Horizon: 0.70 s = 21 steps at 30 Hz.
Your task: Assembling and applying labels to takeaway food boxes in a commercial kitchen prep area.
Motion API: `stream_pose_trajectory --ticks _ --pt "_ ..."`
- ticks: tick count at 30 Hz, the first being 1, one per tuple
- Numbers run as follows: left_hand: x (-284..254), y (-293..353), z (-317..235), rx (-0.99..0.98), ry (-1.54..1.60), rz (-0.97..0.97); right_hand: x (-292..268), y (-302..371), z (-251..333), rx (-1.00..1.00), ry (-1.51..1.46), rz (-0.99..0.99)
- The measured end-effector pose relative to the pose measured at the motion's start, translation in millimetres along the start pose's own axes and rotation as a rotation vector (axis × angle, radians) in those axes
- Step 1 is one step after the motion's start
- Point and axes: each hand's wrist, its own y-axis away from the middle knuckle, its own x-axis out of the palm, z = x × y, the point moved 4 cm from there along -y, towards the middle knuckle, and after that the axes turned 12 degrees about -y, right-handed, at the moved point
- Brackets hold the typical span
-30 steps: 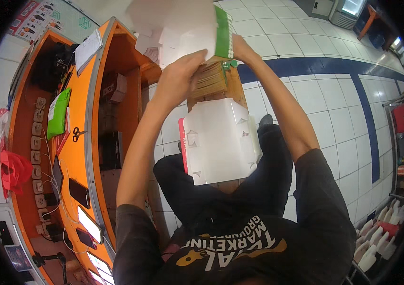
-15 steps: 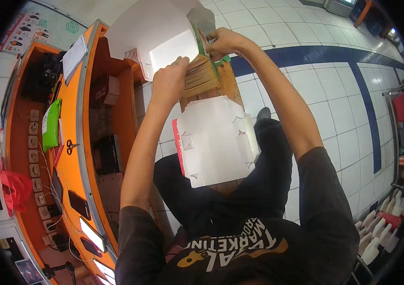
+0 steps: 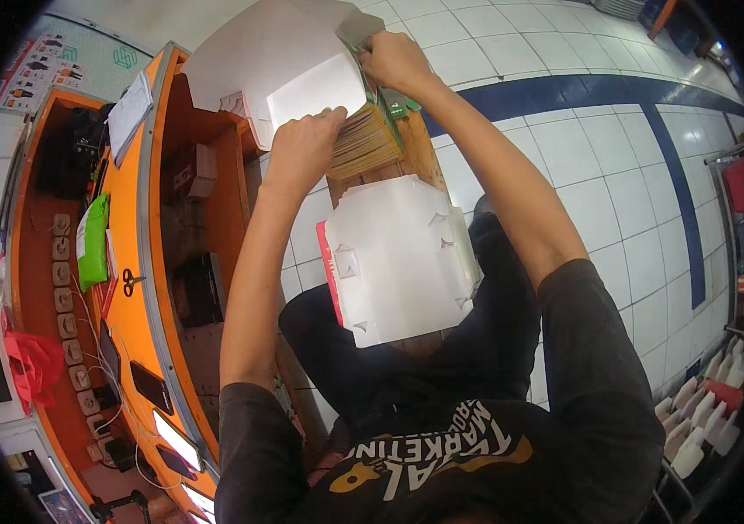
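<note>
A partly folded cardboard box (image 3: 318,87), white inside with a large raised flap, sits at the far end of a wooden bench. My left hand (image 3: 302,153) is closed on its near wall, the thumb side at the rim. At the box's far right corner, my right hand (image 3: 396,63) pinches a side flap, its fingertips partly hidden. Beneath the box is a thick stack of flat cardboard blanks (image 3: 367,144), brown at the edges with green on the side. Nearer me, between my legs, lie white unfolded box blanks (image 3: 402,262) with small cut tabs and a red edge.
The wooden bench (image 3: 420,153) runs under the stack. On my left stands an orange counter (image 3: 133,236) with scissors (image 3: 131,282), a green packet (image 3: 93,240), phones and cables. A rack (image 3: 704,419) with white items stands at right. White tiles (image 3: 581,192) cover the floor.
My right hand has moved slightly away from me and to the left, along the box's right side. The left hand keeps its hold with a small shift left.
</note>
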Motion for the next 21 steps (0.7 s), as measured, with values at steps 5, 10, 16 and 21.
stream_pose_trajectory --ticks 5,10,16,21 --pt "1 1 0 0.023 -0.083 0.011 -1 0 2 -0.001 0.023 0.0" --pt "4 3 -1 0.006 0.031 -0.092 -1 0 3 0.086 0.03 0.049" --pt "7 7 -2 0.022 -0.045 -0.096 -1 -1 7 0.023 0.085 -0.038" --pt "3 5 -6 -0.043 -0.026 -0.052 -9 -1 17 0.005 0.147 0.044"
